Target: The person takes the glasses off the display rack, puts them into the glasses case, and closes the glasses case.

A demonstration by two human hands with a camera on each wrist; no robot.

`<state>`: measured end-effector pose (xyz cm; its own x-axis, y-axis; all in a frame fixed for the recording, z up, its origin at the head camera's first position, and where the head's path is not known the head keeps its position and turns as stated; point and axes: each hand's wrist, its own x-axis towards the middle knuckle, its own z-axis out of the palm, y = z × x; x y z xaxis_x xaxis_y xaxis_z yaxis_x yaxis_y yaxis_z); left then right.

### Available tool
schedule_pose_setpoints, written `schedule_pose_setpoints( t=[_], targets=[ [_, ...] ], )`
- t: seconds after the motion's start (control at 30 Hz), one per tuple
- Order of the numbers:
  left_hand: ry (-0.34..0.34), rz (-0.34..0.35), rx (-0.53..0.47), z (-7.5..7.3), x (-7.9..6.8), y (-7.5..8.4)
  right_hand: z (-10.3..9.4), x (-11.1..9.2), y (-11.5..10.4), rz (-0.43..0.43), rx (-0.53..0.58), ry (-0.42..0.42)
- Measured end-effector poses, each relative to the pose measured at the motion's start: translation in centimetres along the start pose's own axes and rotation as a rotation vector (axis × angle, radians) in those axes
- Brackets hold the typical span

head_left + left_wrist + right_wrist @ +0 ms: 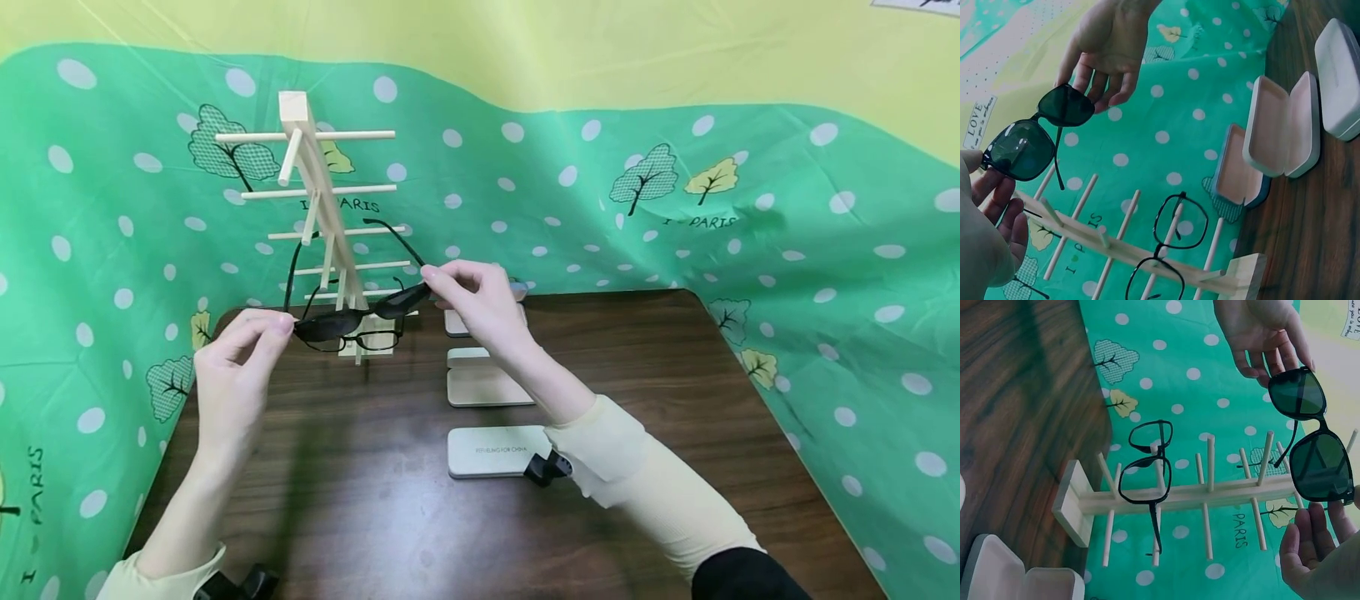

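Both hands hold a pair of black sunglasses up before the wooden rack, arms unfolded toward the rack. My left hand pinches the left end of the frame near the hinge, thumb against it. At the opposite hinge my right hand pinches the frame between thumb and fingers. Black-rimmed eyeglasses hang on a low peg of the rack, partly behind the sunglasses in the head view. Dark lenses face the left wrist camera.
Right of the rack, a closed pale case with lettering lies nearest on the dark wooden table. Behind it sits an open pale case, then an open blue-edged case. A green dotted cloth hangs behind.
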<state>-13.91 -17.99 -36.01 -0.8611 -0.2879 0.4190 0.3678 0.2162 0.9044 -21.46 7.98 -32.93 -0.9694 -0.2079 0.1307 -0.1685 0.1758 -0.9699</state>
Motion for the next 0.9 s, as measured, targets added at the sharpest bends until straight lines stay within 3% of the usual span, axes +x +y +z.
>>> schedule_pose_setpoints(
  t=[0.17, 0.33, 0.9],
  targets=[
    [-0.014, 0.022, 0.044, 0.7, -0.6, -0.1, -0.7, -0.7, 0.3, 0.012, -0.031, 0.006],
    [-0.026, 0.016, 0.016, 1.4, -1.0, -0.3, -1.5, -1.5, 0.6, 0.010, -0.053, 0.027],
    [-0.008, 0.049, 0.037, 3.9, -2.0, -1.7, -3.5, -3.3, 2.7, -0.084, -0.144, 0.122]
  ],
)
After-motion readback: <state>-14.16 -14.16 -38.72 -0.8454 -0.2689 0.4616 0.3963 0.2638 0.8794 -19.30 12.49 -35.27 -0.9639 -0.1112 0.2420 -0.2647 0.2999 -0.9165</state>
